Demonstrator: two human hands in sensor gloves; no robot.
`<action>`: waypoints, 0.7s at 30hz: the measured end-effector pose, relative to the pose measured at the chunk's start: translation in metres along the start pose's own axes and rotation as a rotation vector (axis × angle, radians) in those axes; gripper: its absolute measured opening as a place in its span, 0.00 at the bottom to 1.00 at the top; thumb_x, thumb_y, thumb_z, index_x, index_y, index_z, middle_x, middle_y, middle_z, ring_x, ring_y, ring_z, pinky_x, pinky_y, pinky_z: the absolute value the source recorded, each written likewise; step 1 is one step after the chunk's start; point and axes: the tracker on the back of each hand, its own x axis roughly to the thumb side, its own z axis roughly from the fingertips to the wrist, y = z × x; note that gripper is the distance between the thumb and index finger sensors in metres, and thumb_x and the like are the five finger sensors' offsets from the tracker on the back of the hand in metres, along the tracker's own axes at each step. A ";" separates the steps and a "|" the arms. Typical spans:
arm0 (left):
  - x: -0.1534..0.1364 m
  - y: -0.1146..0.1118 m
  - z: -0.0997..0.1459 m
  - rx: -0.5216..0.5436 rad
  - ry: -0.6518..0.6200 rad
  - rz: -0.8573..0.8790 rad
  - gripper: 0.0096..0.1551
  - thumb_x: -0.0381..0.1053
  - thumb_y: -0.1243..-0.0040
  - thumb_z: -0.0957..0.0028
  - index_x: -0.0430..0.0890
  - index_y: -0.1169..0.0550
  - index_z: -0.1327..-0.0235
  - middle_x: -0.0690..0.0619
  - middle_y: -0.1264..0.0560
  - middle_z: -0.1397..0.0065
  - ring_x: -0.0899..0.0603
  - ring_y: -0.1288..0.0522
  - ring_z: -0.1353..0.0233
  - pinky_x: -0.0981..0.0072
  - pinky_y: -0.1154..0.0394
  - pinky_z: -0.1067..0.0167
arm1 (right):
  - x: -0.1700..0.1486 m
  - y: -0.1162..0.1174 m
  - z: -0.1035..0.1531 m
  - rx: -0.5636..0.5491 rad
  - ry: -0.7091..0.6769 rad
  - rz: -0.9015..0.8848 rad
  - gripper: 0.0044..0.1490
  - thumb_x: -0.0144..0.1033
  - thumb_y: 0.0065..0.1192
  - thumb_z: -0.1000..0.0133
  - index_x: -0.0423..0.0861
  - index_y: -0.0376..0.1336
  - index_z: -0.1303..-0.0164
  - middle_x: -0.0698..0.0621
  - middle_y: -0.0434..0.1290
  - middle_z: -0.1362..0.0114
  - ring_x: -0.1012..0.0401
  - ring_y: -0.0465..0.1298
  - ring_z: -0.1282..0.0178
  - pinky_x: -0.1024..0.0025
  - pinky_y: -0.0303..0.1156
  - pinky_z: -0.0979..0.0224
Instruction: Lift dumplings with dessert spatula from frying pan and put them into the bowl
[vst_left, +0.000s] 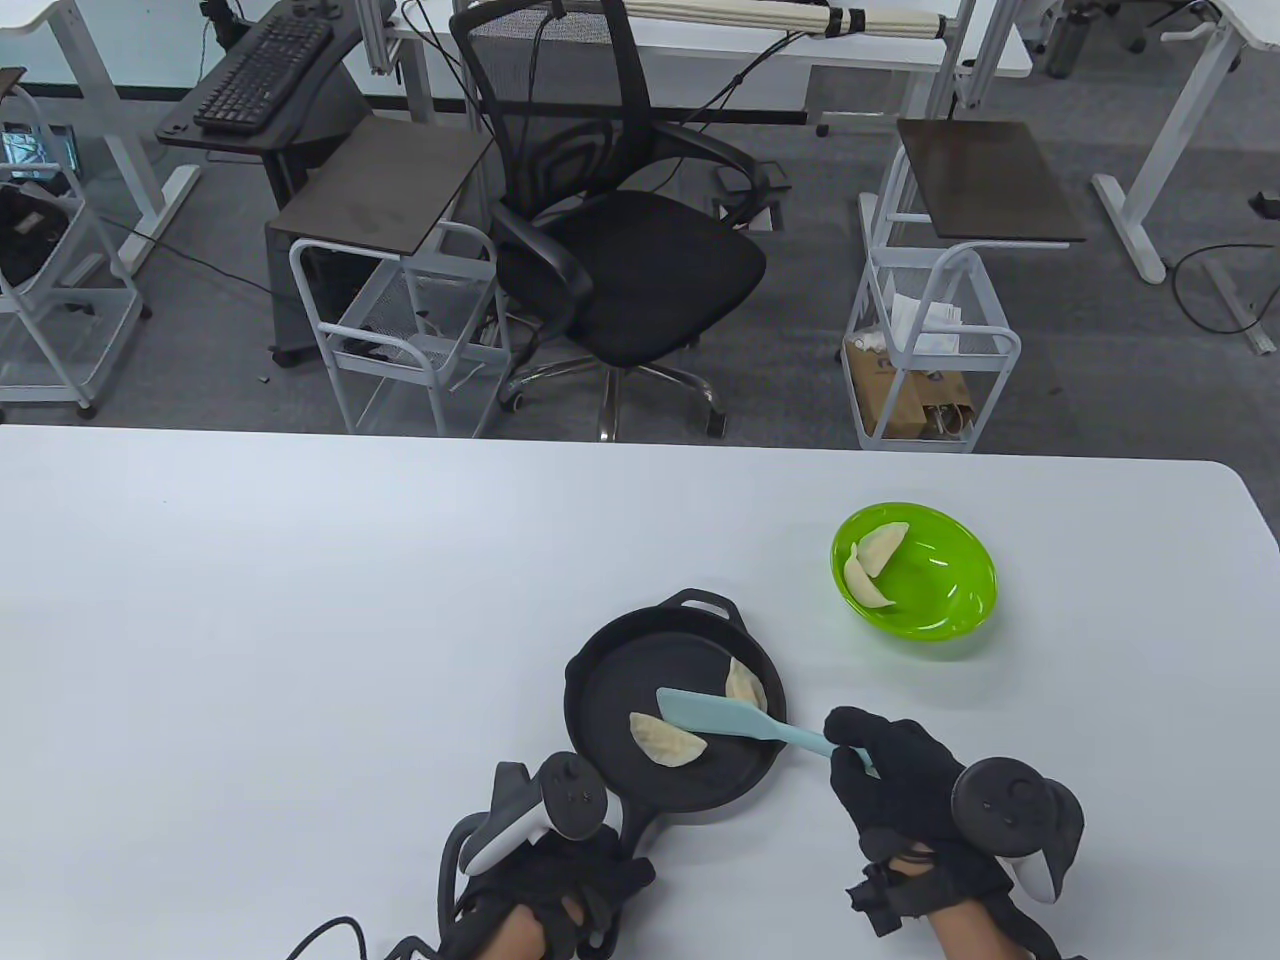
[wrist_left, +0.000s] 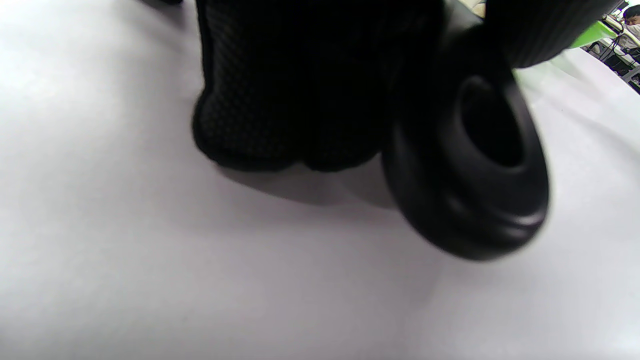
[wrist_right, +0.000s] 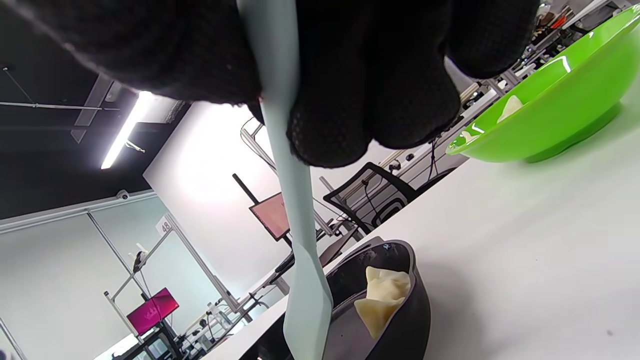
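Note:
A black frying pan (vst_left: 600, 690) sits near the table's front edge with two pale dumplings in it: one (vst_left: 668, 741) near the middle, one (vst_left: 745, 684) against the right wall. My right hand (vst_left: 880, 765) grips the handle of a light-blue spatula (vst_left: 715, 717), whose blade lies over the pan between the two dumplings. In the right wrist view the spatula (wrist_right: 295, 210) hangs from my fingers (wrist_right: 350, 100) beside a dumpling (wrist_right: 382, 297) in the pan. My left hand (vst_left: 560, 880) holds the pan's handle (wrist_left: 470, 170). The green bowl (vst_left: 960, 600) holds two dumplings (vst_left: 872, 565).
The white table (vst_left: 300, 620) stretches wide to the left and behind the pan. The bowl stands up and to the right of the pan, close to the table's right end. An office chair (vst_left: 620, 250) and wire carts (vst_left: 400, 320) stand beyond the far edge.

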 end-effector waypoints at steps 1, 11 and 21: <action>0.000 0.000 0.000 0.000 0.000 0.000 0.40 0.76 0.45 0.52 0.53 0.23 0.34 0.56 0.10 0.56 0.45 0.13 0.56 0.35 0.49 0.25 | 0.000 0.000 0.000 0.001 -0.004 -0.007 0.24 0.40 0.69 0.41 0.42 0.70 0.38 0.40 0.81 0.44 0.39 0.77 0.43 0.32 0.61 0.27; 0.000 0.000 0.000 0.001 -0.001 -0.001 0.40 0.76 0.44 0.52 0.53 0.23 0.34 0.56 0.10 0.56 0.45 0.13 0.56 0.35 0.49 0.25 | 0.001 0.006 0.000 0.043 -0.042 -0.048 0.24 0.42 0.73 0.42 0.42 0.71 0.40 0.41 0.82 0.46 0.40 0.78 0.44 0.32 0.62 0.27; 0.000 0.000 0.000 0.000 -0.002 -0.003 0.39 0.76 0.44 0.52 0.54 0.23 0.34 0.57 0.10 0.56 0.45 0.13 0.56 0.35 0.49 0.25 | -0.008 0.015 -0.001 0.081 0.020 -0.107 0.25 0.43 0.72 0.42 0.42 0.71 0.39 0.41 0.82 0.45 0.40 0.78 0.44 0.32 0.61 0.27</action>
